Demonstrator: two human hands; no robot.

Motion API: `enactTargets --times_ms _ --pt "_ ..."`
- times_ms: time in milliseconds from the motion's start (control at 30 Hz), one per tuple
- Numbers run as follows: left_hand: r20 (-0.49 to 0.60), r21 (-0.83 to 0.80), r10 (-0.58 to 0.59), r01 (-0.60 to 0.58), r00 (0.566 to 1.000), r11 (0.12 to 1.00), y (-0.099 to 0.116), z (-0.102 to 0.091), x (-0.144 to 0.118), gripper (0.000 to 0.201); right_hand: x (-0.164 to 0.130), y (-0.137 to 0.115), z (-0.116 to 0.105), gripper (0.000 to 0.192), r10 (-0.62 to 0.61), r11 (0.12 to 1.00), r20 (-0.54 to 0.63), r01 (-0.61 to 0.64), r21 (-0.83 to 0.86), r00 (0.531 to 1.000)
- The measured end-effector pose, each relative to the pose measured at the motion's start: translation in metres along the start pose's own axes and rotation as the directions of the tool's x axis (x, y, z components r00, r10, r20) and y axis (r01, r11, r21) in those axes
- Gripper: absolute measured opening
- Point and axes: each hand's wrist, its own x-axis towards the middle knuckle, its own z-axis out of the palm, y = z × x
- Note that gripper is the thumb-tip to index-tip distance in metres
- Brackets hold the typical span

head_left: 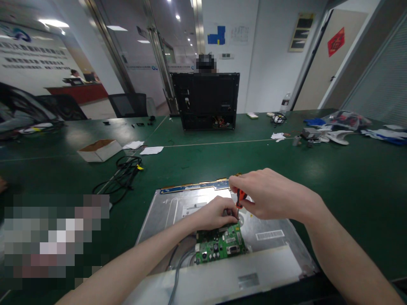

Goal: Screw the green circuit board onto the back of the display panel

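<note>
Item 1: my right hand (270, 195), fingers closed round a screwdriver (240, 199) with an orange-and-black handle, shaft pointing down toward 6 o'clock.

Item 2: my left hand (214, 214), at 9 o'clock of the screwdriver, fingers curled together and resting on the top edge of the green circuit board (221, 245); I cannot tell whether it pinches anything.

Item 3: the circuit board, lying on the metal back of a flat monitor panel (280, 250), just at 6 o'clock of both hands.

Item 4: green table (349, 178) under the panel.

Item 5: black cables (122, 176) at 10 o'clock of the panel; cardboard box (100, 150) beyond them; black monitor casing (206, 101) upright at 12 o'clock, well apart.
</note>
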Motion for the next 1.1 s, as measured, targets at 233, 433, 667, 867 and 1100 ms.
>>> enactTargets --times_ms 233,433,667,867,1100 --pt "0.001 -0.049 -0.016 0.016 1.0 0.999 0.0008 0.0 0.0006 0.005 0.0028 -0.0035 -0.0015 0.011 0.065 0.997 -0.005 -0.065 -0.028 0.998" --pt "-0.005 -0.029 -0.012 0.012 1.0 1.0 0.0015 -0.0014 0.0001 0.003 0.0025 -0.0033 0.0001 0.007 0.039 0.999 -0.014 -0.039 0.0 0.999" --pt "0.013 -0.009 -0.018 0.018 1.0 1.0 -0.0018 -0.0016 0.0013 0.003 0.0015 -0.0035 -0.0004 0.011 0.032 0.999 -0.019 -0.031 0.016 0.999" --pt "0.038 -0.051 0.018 -0.016 0.999 0.999 0.0007 -0.0029 0.0019 0.006 0.0052 -0.004 0.0005 0.009 0.069 0.997 0.003 -0.069 -0.017 0.998" --pt "0.04 0.004 0.009 -0.009 0.999 1.0 0.0014 -0.0029 0.0017 0.005 0.001 -0.0039 -0.0013 0.013 0.009 0.998 0.036 -0.012 0.06 0.999"
